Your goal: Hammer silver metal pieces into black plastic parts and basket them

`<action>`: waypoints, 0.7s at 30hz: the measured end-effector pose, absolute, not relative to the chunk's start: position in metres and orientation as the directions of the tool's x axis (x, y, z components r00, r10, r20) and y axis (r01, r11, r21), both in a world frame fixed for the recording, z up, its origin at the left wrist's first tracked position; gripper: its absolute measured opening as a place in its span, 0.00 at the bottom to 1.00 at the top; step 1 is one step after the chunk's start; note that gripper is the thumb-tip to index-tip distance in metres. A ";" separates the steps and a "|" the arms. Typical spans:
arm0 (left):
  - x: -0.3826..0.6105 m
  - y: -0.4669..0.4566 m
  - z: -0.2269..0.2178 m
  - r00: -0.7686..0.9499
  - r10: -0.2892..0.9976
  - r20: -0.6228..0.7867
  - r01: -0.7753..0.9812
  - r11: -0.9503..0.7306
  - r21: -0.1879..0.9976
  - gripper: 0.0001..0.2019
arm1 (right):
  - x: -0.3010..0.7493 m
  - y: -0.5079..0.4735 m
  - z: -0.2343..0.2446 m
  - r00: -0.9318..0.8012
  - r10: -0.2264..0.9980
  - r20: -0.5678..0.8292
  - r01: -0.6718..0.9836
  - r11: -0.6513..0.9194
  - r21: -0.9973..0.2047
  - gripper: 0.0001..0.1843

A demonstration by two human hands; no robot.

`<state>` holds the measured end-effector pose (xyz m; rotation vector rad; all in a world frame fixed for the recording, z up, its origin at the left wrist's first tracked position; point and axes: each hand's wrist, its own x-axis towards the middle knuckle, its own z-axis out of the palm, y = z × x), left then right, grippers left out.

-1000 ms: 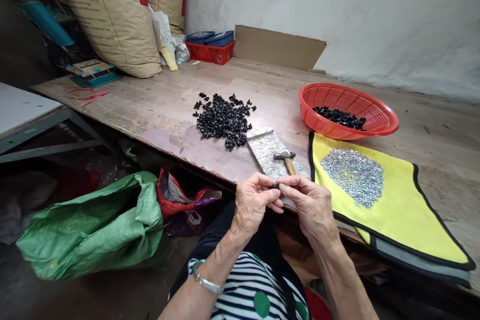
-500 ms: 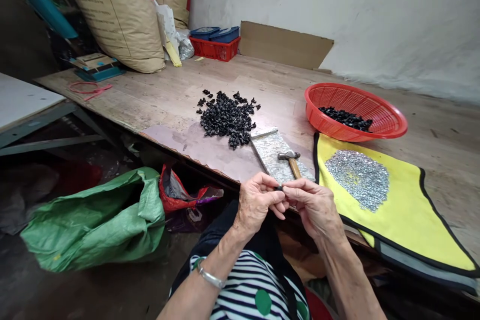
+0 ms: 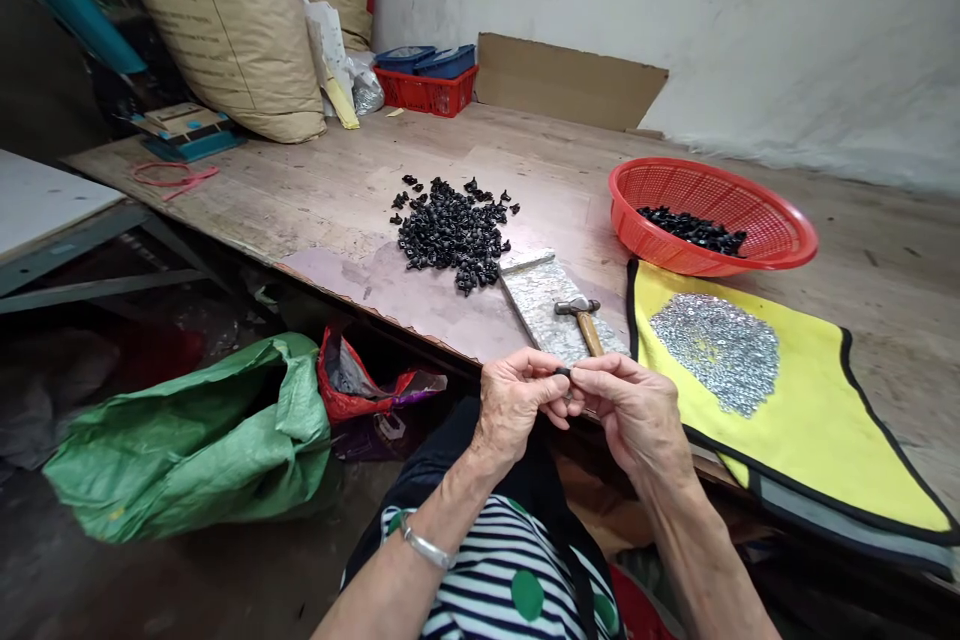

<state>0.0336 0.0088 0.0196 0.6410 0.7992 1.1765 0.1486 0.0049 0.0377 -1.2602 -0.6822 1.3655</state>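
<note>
My left hand [image 3: 510,405] is closed in a pinch on a small black part [image 3: 562,372], just in front of the table's edge. My right hand [image 3: 637,410] meets it there, thumb and forefinger pressed together at the same part; whatever else lies between those fingertips is too small to make out. Just beyond the hands, a ball-peen hammer [image 3: 589,330] rests on a worn metal plate [image 3: 532,292]. Left of the plate lies a heap of small black parts [image 3: 454,238]. Shiny small metal pieces [image 3: 716,352] are spread over a yellow cloth [image 3: 817,430] at the right.
A red plastic basket [image 3: 780,235] with more black parts stands behind the cloth. Large paper sacks [image 3: 225,30] and a red crate [image 3: 427,92] with blue boxes are at the back left. Below the table's edge sit an open green sack [image 3: 180,450] and a red bag [image 3: 352,400].
Both hands stay together at nearly the same spot, with the fingertips shifting slightly around the black part. The view has tilted a little; the table things lie as before.
</note>
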 end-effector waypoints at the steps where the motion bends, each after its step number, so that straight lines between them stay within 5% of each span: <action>1: 0.034 0.009 0.020 0.168 0.963 -0.210 -0.552 0.268 0.789 0.09 | 0.147 0.004 0.038 0.185 0.942 -0.280 -0.308 -0.215 -0.927 0.10; 13: 0.030 0.013 0.022 0.185 0.951 -0.247 -0.589 0.308 0.747 0.10 | 0.154 0.000 0.042 0.199 0.957 -0.209 -0.063 -0.201 -0.978 0.15; 16: 0.027 0.019 0.020 0.152 0.953 -0.264 -0.591 0.301 0.748 0.11 | 0.168 0.000 0.043 0.319 0.945 -0.067 0.311 -0.171 -0.935 0.16; 18: 0.026 0.024 0.018 0.119 0.954 -0.275 -0.590 0.291 0.753 0.12 | 0.176 0.001 0.040 0.329 0.939 0.098 0.635 -0.143 -0.759 0.13; 21: 0.025 0.034 0.014 0.071 0.955 -0.289 -0.565 0.277 0.777 0.12 | 0.183 0.006 0.033 0.273 0.955 0.117 0.794 -0.155 -0.587 0.10</action>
